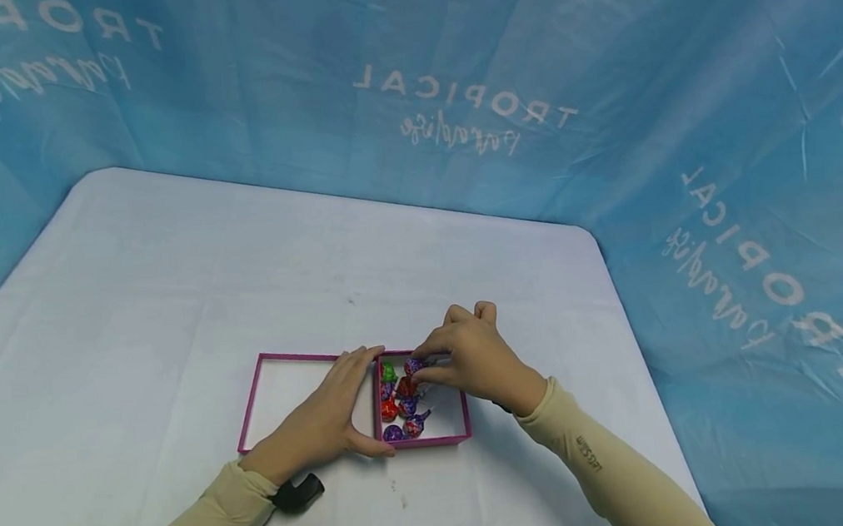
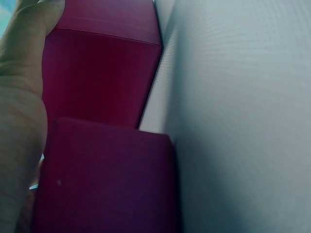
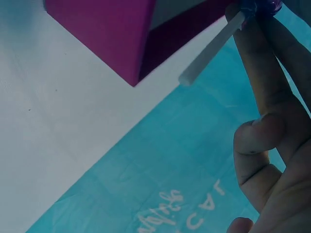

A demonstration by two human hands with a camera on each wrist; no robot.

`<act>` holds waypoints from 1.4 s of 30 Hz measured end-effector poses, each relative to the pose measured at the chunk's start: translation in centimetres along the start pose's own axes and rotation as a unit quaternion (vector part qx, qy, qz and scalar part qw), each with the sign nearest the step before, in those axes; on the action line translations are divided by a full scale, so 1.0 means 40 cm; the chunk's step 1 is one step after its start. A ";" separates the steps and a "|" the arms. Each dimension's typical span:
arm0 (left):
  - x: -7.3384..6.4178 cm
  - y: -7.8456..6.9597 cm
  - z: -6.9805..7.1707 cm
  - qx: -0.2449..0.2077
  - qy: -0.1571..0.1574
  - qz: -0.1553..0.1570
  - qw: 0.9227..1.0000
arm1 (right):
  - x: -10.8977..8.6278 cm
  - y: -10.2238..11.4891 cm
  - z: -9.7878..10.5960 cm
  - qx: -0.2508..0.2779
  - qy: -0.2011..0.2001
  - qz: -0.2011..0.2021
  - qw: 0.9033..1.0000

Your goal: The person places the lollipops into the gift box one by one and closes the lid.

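Observation:
My left hand spans the magenta-edged box at its left end, fingers at the far wall and thumb at the near wall. In the left wrist view the thumb lies against the box's magenta side. My right hand reaches over the box from the right. Its thumb and forefinger pinch a purple-wrapped lollipop, whose white stick points out in the right wrist view. Several lollipops in purple, red and green wrappers fill the box's left part.
A second magenta-rimmed box part, white inside, lies against the left side of the box, partly under my left hand. Both stand on a white-covered table. Blue printed curtains hang behind and to the right.

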State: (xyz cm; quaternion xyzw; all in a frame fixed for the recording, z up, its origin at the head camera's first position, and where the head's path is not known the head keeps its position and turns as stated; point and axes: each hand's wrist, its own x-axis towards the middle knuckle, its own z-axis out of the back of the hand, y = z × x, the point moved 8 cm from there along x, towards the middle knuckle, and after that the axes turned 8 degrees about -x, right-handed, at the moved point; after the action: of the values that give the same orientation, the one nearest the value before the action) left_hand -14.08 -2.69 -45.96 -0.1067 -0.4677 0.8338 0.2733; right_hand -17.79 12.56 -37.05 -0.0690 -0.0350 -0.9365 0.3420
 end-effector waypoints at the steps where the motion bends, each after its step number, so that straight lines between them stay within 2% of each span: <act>1: 0.000 0.000 0.000 -0.002 0.000 -0.001 1.000 | 0.001 0.002 -0.002 -0.005 0.000 0.003 1.000; 4: 0.000 0.000 0.000 0.000 -0.002 -0.005 1.000 | 0.002 0.007 -0.008 -0.022 -0.003 0.008 1.000; 13: -0.001 0.006 0.000 0.001 0.004 0.007 1.000 | 0.005 0.017 -0.025 -0.053 -0.012 0.016 0.998; 23: -0.001 0.006 0.003 0.006 -0.003 -0.003 1.000 | 0.003 0.034 -0.031 -0.079 -0.016 0.029 0.996; 30: -0.003 0.005 0.001 -0.003 0.004 0.005 1.000 | 0.007 0.055 -0.033 -0.127 -0.022 0.052 0.990; 42: -0.004 0.007 -0.001 -0.005 0.003 0.009 1.000 | 0.003 0.072 -0.054 -0.192 -0.046 0.066 0.978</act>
State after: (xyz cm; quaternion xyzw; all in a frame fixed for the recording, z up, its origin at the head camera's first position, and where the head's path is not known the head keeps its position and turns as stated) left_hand -14.01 -2.85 -46.24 -0.1149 -0.4697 0.8338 0.2665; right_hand -16.26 10.04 -39.12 -0.1783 0.1345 -0.8970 0.3815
